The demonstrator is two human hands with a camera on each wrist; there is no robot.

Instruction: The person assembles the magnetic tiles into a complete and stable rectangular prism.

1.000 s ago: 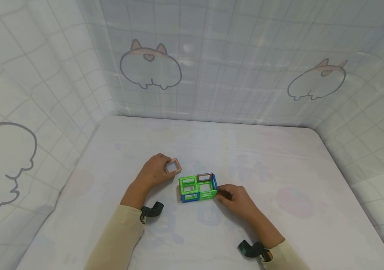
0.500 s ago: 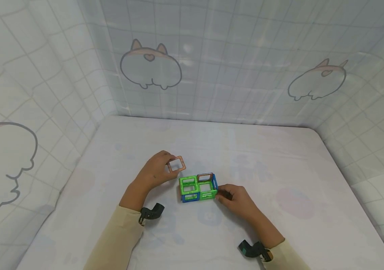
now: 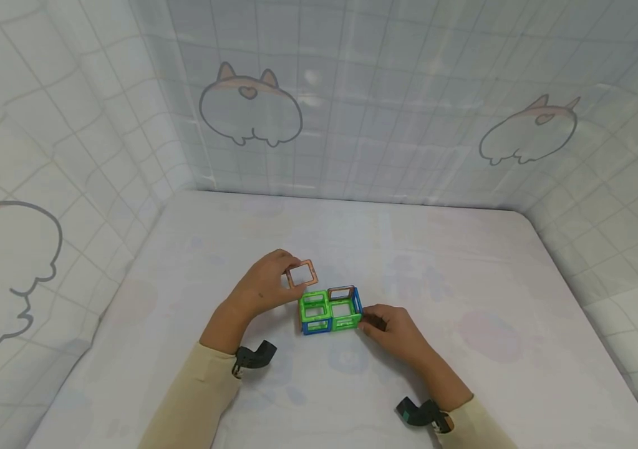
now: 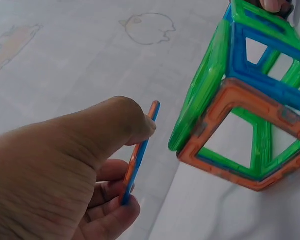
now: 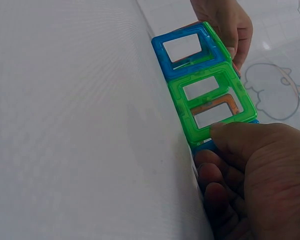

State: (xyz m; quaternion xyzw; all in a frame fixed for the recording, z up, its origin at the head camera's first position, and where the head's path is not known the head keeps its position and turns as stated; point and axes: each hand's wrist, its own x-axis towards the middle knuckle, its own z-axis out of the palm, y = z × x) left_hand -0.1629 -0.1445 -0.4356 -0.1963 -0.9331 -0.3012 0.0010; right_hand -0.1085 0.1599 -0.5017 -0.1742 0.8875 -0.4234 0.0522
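Observation:
An orange square magnetic tile point(image 3: 312, 272), a hollow frame, is pinched between thumb and fingers of my left hand point(image 3: 262, 284). The left wrist view shows this tile point(image 4: 140, 156) edge-on, with blue along one side, held apart from the block. Just below and right of it in the head view, a block of joined magnetic tiles point(image 3: 329, 307) stands on the table: green, blue and orange frames forming two cells. The right cell is open on top. My right hand point(image 3: 394, 330) holds the block's right end, its thumb point(image 5: 235, 137) on the green tile's edge, fingers curled beside it.
A pale printed cloth covers the table point(image 3: 453, 262). Tile-patterned curtains point(image 3: 386, 112) with cartoon animals enclose the back and both sides. Each wrist carries a black camera mount point(image 3: 257, 355) over a beige sleeve point(image 3: 195, 393).
My left hand has moved right with the orange tile, bringing it up to the block's back left corner in the head view. My right hand and the block have stayed in place.

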